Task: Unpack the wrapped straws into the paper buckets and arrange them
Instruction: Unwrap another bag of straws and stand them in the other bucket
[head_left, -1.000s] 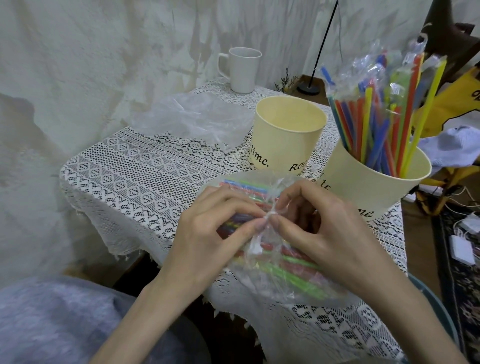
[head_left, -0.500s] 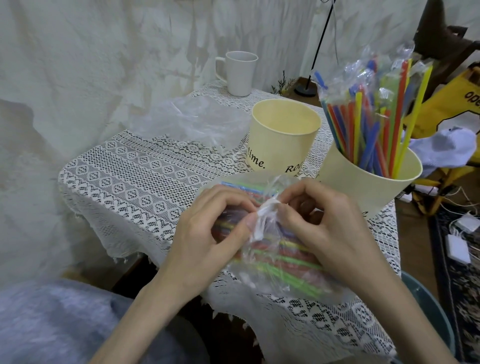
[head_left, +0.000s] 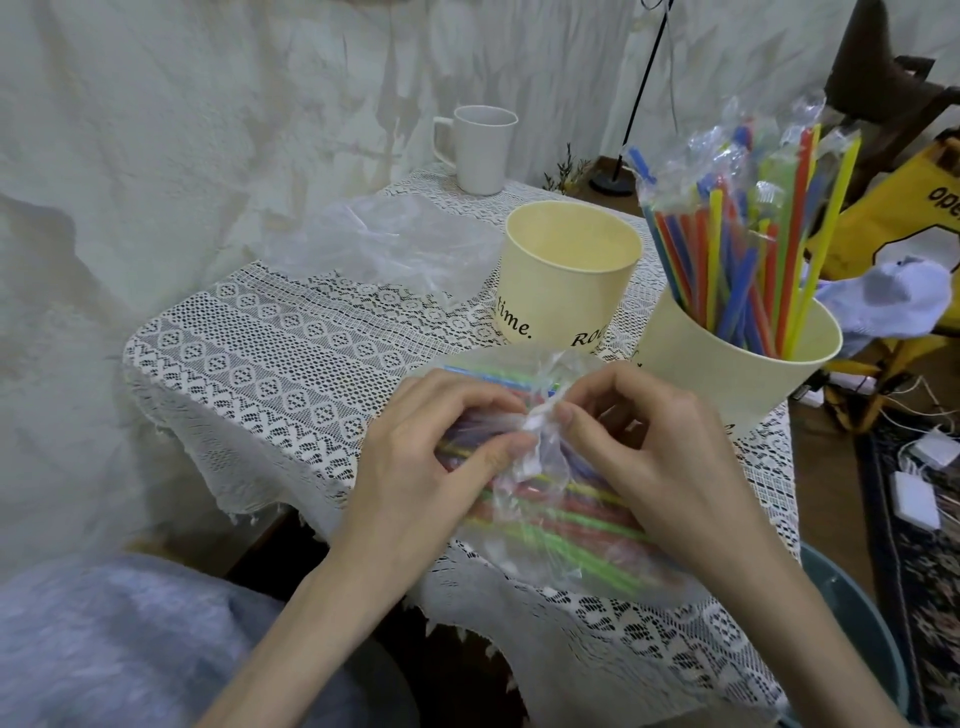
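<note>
Two cream paper buckets stand on the lace-covered bench (head_left: 270, 358). The nearer bucket (head_left: 727, 374), at the right edge, holds a dense upright bunch of coloured straws (head_left: 748, 270), red, blue, yellow and green, some with clear wrap still round their tops. The other bucket (head_left: 566, 280), just behind and left of it, shows only its bare inside. In front of both, a clear plastic bag of straws (head_left: 561, 514) lies on the bench's near edge. The left hand (head_left: 431, 457) and right hand (head_left: 654, 457) meet over it, each grip pinching the gathered plastic at the bag's top. A crumpled empty plastic bag (head_left: 384, 244) lies further back, and a white mug (head_left: 480, 148) stands at the far corner.
</note>
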